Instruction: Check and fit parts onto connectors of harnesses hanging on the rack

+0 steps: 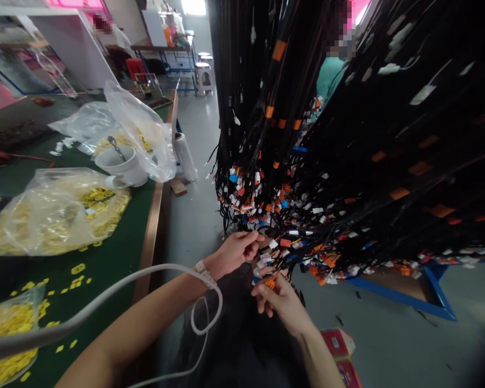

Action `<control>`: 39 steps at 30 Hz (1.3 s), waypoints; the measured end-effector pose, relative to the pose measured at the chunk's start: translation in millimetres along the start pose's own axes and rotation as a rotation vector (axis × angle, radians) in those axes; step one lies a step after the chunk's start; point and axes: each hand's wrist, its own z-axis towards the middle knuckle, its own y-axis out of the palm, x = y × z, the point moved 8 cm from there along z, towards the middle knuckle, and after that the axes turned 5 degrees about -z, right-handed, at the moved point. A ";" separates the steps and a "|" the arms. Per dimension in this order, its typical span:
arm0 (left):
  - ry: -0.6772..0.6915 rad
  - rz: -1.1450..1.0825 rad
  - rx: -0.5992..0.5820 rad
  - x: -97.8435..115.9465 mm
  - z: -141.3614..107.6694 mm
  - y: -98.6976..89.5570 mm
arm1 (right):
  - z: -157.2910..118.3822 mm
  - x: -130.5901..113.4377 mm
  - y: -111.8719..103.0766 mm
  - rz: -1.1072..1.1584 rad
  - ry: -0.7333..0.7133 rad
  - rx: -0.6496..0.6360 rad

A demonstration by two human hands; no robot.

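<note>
Black wire harnesses (242, 108) hang in thick bundles in front of me, with white, orange, red and blue connectors at their lower ends. My left hand (239, 252) is at the lower edge of the bundle, fingers curled and thumb against the forefinger; whatever is in that pinch is too small to make out. Below and to the right, my right hand (282, 303) has its fingers closed at an orange connector (270, 283) on a loose wire end. White connectors (263, 261) and a red connector (285, 243) lie between and just above the two hands. A white band circles my left wrist.
On the green-topped table (117, 264) at left lie plastic bags (64, 215) of small yellow parts and a white mug (123, 164) with a spoon. A grey-white cable (145, 272) crosses over my left forearm. A blue metal frame (436, 291) stands at right; people are beyond.
</note>
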 end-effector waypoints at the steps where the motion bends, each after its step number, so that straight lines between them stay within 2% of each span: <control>1: 0.007 0.017 -0.004 1.0 -0.5 1.0 | 0.5 -1.0 -1.1 0.026 -0.008 0.018; 3: 0.015 0.032 -0.002 3.1 -2.1 2.4 | 0.1 -3.9 -2.6 0.109 -0.017 0.037; 7: -0.008 0.017 -0.001 5.6 -6.2 5.1 | -3.5 -10.0 -1.2 0.334 0.008 -0.024; 10: 0.001 0.019 -0.030 7.8 -8.1 7.8 | -3.4 -13.1 -3.3 0.416 -0.002 -0.025; 19: -0.025 0.020 -0.123 -0.8 -7.5 14.7 | 4.5 -3.4 -18.8 0.291 0.017 0.162; 25: -0.045 0.125 -0.146 -2.9 -9.5 16.6 | 3.7 -1.1 -25.8 0.365 -0.026 0.200; 30: -0.034 0.227 -0.174 -4.4 -11.0 18.3 | 4.4 4.2 -32.8 0.422 -0.009 0.291; 39: -0.055 0.212 -0.237 -10.8 -10.9 20.8 | 7.6 6.4 -34.4 0.503 -0.001 0.281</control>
